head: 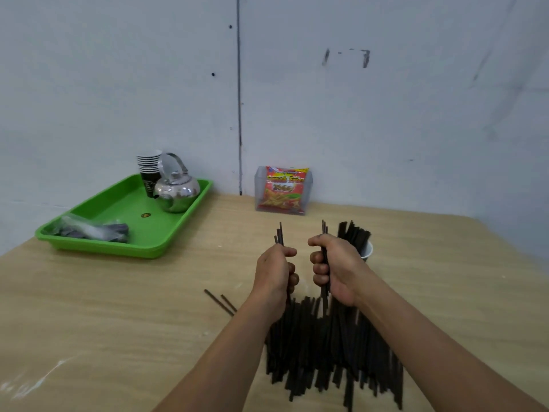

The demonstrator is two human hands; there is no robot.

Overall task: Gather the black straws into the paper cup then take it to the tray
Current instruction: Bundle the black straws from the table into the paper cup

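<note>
Wood-grain table (104, 307), grey wall behind. Far left: green tray (118, 250) with kettle (177, 191) and cup stack (148, 171), well apart from the work. Back centre: snack bag (283, 190). Left hand (274, 275) was clenched round a few upright straws; right hand (335, 269) gripped a small bunch likewise. Loose pile (326, 352) of straws lay under both forearms. Paper cup (367, 252) stood just right of the right hand, part-filled. Judged: straws light, thin, smooth, prone to slip and fan; take them mid-length in small bundles. Cup likely top-heavy; hold it low round the wall.
</note>
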